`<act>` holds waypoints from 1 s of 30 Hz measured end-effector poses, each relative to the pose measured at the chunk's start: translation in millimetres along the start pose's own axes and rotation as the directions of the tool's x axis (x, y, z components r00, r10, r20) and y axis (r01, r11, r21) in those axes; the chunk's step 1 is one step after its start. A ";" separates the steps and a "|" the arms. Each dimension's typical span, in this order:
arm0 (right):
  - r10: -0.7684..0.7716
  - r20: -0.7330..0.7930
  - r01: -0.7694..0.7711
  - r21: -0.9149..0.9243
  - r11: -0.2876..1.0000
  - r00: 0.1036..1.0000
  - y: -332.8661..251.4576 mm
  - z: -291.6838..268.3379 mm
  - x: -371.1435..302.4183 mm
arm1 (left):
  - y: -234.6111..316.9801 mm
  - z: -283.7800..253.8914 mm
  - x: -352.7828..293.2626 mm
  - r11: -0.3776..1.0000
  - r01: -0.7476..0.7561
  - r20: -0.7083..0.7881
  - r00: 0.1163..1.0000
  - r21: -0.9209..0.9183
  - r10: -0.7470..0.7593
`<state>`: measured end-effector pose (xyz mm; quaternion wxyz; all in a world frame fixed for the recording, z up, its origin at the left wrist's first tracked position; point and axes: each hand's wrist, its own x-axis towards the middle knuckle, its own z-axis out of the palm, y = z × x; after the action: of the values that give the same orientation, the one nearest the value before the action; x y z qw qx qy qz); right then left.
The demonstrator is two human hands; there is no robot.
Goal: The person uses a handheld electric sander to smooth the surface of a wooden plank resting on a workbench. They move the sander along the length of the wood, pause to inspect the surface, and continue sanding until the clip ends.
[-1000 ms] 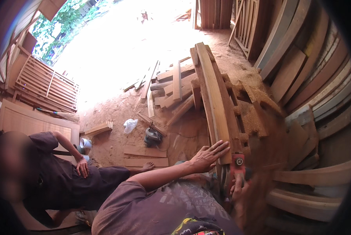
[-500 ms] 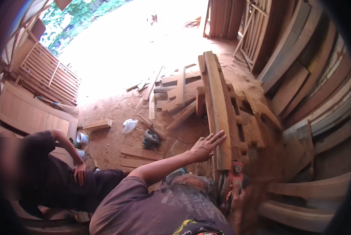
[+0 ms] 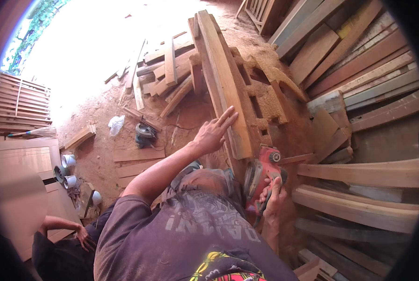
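A long wooden beam (image 3: 226, 86) runs away from me over a sawdust-covered support. My left hand (image 3: 215, 135) lies on it near its close end, fingers stretched out flat and holding nothing. In my right hand (image 3: 273, 199) is a red electric planer (image 3: 264, 171), its handle wrapped by my fingers. The planer is just past the beam's near end, to the right, tilted on its side. Whether it touches the wood I cannot tell. A dark cord trails from its rear beside my wrist.
Slotted blocks (image 3: 256, 89) under sawdust stand right of the beam. Curved timbers (image 3: 359, 201) and leaning boards crowd the right side. On the left floor are a circular saw (image 3: 145, 136), a plastic bag (image 3: 116, 125) and scrap wood (image 3: 169, 61). Another person's hand (image 3: 84, 238) shows at lower left.
The whole view has swung, so the beam and floor sit further left and higher. The planer in my right hand now shows more fully. My left hand stays flat on the beam.
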<state>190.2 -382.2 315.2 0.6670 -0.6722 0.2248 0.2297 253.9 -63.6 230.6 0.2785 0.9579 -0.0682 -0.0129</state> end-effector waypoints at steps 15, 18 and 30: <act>-0.006 0.249 0.085 -0.307 0.948 0.968 -78.5 36.8 -3.5 | -34.9 12.2 -40.7 0.813 0.122 -0.115 0.967 -0.570 -0.226; 0.040 0.261 0.048 -0.323 0.945 0.965 -80.2 47.8 8.9 | -71.6 32.4 -102.8 0.450 0.383 0.087 0.831 -0.807 -0.550; -0.044 0.318 0.151 -0.320 0.935 0.947 -126.5 137.5 84.1 | -93.3 190.5 -428.1 -0.647 0.437 0.639 -0.189 -0.625 -0.745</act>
<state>332.7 -243.2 363.7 0.5782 -0.7440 0.0418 0.3323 -170.5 -27.9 14.1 0.5911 0.2884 0.7462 -0.1030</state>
